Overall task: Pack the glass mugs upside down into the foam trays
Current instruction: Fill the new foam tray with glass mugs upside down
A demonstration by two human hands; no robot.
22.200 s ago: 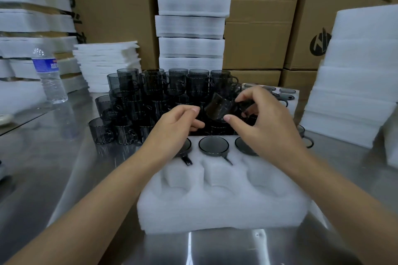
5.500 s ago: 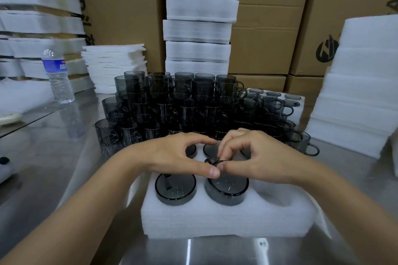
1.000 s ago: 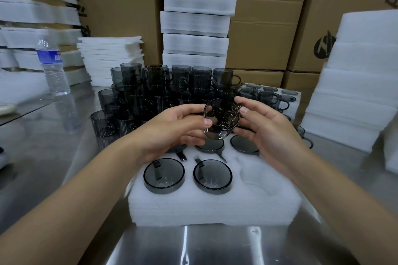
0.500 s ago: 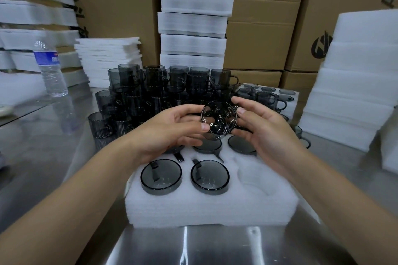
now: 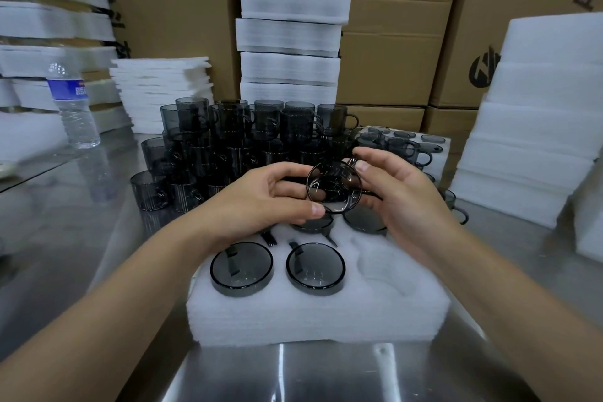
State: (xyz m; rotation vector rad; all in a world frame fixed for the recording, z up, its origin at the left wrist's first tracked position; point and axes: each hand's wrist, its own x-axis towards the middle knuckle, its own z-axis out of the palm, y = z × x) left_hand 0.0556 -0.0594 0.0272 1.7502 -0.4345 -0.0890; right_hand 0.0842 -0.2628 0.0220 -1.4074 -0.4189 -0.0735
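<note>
1. while the left hand (image 5: 257, 202) curls thumb and fingers round the held mug (image 5: 332, 188), that mug hangs above the foam tray (image 5: 310, 320).
2. smoked glass is stiff, slick and breakable, so it is best gripped by the wall, not the handle.
3. the right hand (image 5: 404, 206) clasps the mug's right side, perhaps at the hidden handle.
4. the empty pocket (image 5: 385, 268) lies front right.

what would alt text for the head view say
A left hand and right hand hold a smoky grey glass mug over a white foam tray on a steel table. The tray's near row holds two upside-down mugs and one empty pocket. More grey mugs stand stacked behind.
</note>
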